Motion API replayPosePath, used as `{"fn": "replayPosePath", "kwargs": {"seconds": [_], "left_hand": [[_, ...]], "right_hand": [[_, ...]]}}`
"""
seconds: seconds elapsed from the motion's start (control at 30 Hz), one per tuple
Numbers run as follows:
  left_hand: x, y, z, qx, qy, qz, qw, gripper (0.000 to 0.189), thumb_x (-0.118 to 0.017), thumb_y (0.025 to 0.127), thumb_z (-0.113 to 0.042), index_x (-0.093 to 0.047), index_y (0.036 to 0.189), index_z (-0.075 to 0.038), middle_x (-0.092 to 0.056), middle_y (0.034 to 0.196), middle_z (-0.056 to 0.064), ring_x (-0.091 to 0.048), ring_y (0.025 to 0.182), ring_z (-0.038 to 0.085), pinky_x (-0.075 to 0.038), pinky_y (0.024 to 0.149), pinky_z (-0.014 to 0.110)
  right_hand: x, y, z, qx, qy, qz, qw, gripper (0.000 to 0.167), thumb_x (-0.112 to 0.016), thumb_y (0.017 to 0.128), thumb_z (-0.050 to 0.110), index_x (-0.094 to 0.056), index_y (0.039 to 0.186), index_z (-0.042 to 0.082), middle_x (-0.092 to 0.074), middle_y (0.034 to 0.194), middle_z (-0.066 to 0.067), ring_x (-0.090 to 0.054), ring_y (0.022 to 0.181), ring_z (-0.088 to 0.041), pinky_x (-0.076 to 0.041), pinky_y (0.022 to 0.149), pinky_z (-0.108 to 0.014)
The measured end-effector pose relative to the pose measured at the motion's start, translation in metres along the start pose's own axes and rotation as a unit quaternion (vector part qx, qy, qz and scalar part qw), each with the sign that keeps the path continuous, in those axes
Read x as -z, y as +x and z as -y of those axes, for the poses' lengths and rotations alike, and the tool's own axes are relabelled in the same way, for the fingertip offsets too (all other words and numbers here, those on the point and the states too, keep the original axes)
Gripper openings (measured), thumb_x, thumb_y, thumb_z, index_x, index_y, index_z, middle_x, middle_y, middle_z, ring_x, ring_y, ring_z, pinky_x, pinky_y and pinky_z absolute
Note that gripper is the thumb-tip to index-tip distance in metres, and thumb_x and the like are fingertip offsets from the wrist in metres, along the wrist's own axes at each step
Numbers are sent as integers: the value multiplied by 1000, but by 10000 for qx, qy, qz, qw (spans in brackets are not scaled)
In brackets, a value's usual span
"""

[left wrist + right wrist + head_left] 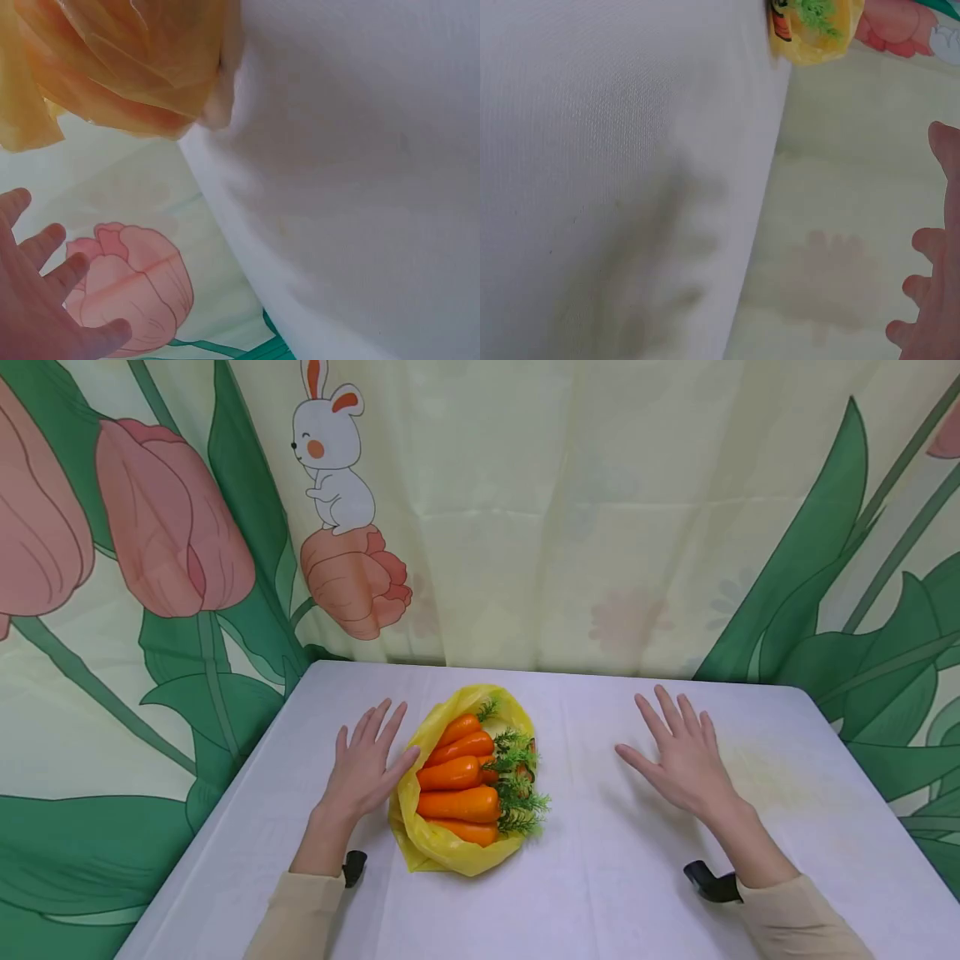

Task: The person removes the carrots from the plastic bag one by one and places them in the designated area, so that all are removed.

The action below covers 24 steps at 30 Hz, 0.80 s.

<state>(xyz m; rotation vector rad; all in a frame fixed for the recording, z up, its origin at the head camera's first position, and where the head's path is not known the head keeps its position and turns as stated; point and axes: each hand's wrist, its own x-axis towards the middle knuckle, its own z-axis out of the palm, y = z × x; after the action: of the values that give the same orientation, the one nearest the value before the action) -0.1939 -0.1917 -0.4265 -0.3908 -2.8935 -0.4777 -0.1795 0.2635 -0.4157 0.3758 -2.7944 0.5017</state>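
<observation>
A yellow plastic bag (468,862) lies on the table with its mouth turned toward the right. Inside it are several orange carrots (459,805) with green leafy tops (517,781) pointing right. Just left of the bag is my left hand (363,777), fingers spread, its thumb near the bag's edge; whether they touch I cannot tell. In the left wrist view the bag (142,60) shows orange through its thin plastic. Well to the right of the bag, my right hand (686,768) hovers over the table, fingers spread and holding nothing.
The table (585,877) has a white cover with a faint yellowish stain at the right. Behind it hangs a curtain (525,527) printed with tulips, leaves and a rabbit. A black wrist mount (711,883) sticks out from the right sleeve, another (354,867) from the left.
</observation>
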Motion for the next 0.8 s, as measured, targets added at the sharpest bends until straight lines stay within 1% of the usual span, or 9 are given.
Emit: {"fn": "replayPosePath", "kwargs": {"seconds": [0.2,0.43,0.53,0.7,0.8], "left_hand": [[-2,1,0,-83,-232,-31,9997,77,-47,99,-56,-24,162,-20,-18,166,11,-20,147,37,-10,113,70],[-4,2,-2,-101,-338,-55,9994,76,-49,99,-55,-25,162,-20,-20,165,11,-23,146,35,-13,112,70],[-4,3,-4,-117,-424,-53,9990,76,-50,99,-54,-25,162,-19,-21,165,11,-25,145,35,-17,112,69],[-3,4,-6,-161,-631,-21,9979,75,-51,100,-51,-25,162,-18,-22,164,13,-28,144,36,-24,112,64],[-4,5,-7,-158,-735,6,9972,75,-50,100,-52,-24,162,-18,-23,164,13,-29,144,37,-26,112,64]], "right_hand": [[-1,3,6,37,49,1,10000,82,-58,97,54,-30,159,8,-15,166,-19,-7,149,-46,-1,114,-67],[-2,8,14,102,125,46,9999,83,-59,96,53,-30,159,7,-16,165,-20,-10,148,-48,-4,114,-68],[-4,10,18,129,145,41,9998,82,-60,96,53,-31,158,8,-17,165,-19,-11,148,-48,-5,114,-67],[-6,16,25,158,141,38,9998,82,-61,96,52,-32,158,7,-20,164,-20,-14,147,-48,-9,113,-67],[-8,20,30,207,162,30,9996,82,-62,95,51,-33,157,6,-22,163,-21,-16,146,-49,-11,113,-67]]}}
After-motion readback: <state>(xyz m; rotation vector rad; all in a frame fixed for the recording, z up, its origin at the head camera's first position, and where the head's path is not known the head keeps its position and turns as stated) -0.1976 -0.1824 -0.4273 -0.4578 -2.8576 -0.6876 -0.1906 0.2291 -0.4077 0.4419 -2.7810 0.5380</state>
